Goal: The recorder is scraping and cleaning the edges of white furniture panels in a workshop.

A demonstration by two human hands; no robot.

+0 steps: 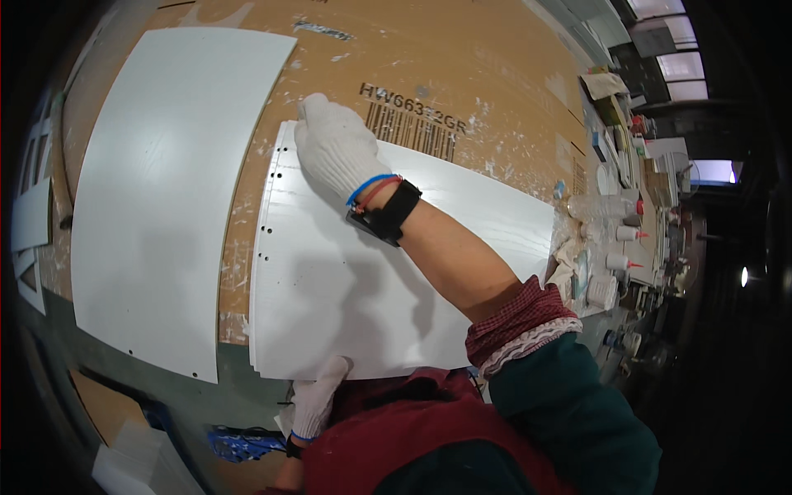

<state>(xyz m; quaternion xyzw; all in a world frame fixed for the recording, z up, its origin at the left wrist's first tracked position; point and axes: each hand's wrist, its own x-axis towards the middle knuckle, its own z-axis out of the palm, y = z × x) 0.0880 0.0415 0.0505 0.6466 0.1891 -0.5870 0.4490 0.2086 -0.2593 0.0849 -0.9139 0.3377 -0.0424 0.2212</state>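
A white rectangular panel (pixel 346 280) with small holes along its left edge lies flat on a brown workbench (pixel 462 74). My right hand (pixel 334 148), in a white knit glove, reaches across and presses on the panel's far left corner. A black wrist strap and coloured bands sit on that wrist. My left hand (pixel 318 396), also gloved, grips the panel's near edge, fingers over the rim. A second, larger white panel (pixel 157 190) lies to the left, apart from the first.
Bottles with red tips, containers and rags (pixel 610 239) crowd the bench's right end. White frame pieces (pixel 29 231) stand at the far left. A blue cloth (pixel 243 443) lies below the bench edge near my left hand.
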